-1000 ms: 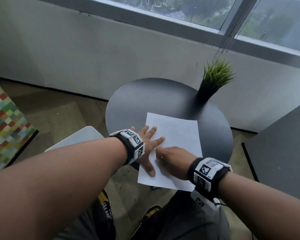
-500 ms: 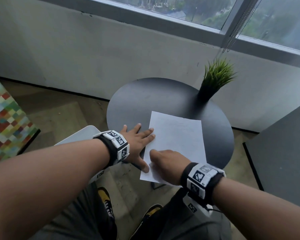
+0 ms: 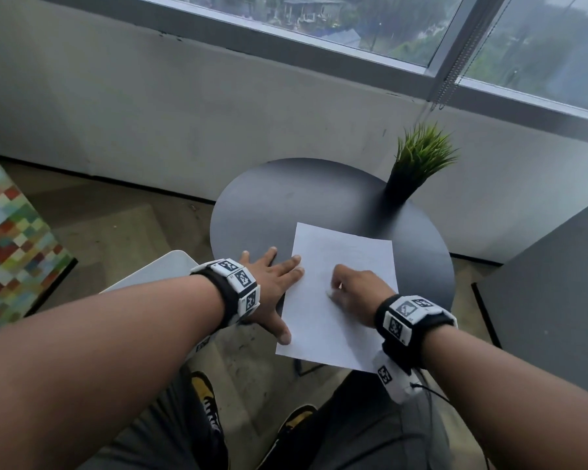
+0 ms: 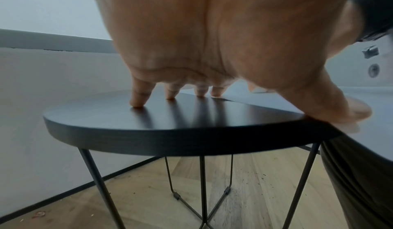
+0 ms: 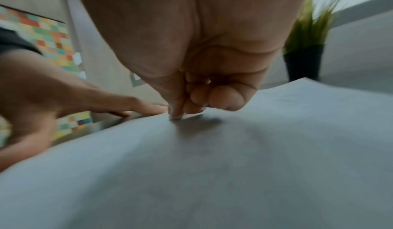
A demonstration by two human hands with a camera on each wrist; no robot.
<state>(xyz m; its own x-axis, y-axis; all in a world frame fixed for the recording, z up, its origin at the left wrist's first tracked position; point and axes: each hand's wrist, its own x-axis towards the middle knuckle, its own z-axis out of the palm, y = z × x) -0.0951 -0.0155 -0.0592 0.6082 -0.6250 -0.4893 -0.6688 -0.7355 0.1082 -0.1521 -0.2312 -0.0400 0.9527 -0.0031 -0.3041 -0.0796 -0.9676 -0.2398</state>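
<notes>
A white sheet of paper [image 3: 323, 337] lies on the round black table [image 3: 286, 205], and its near end hangs over the table's edge. My left hand [image 3: 275, 286] lies flat with spread fingers on the tabletop beside the sheet. Its index fingertip and thumb touch the sheet's left edge. In the left wrist view the fingertips [image 4: 138, 101] press on the table [image 4: 149, 132]. My right hand [image 3: 357, 290] sits on the middle of the sheet, curled into a fist. The right wrist view shows the hand [image 5: 202, 90] pressing its thumb tip into the paper [image 5: 234, 165], holding nothing.
A green grass plant in a black pot [image 3: 418, 164] stands at the table's far right edge. A white seat [image 3: 157, 269] is at the left, a colourful checked panel [image 3: 11, 239] further left, a grey cabinet [image 3: 557, 283] at the right. My legs and yellow-black shoes [image 3: 204, 398] are below.
My left hand has slid left off the sheet, so only its fingertip and thumb touch the left edge. The right fist has shifted a little farther up the sheet.
</notes>
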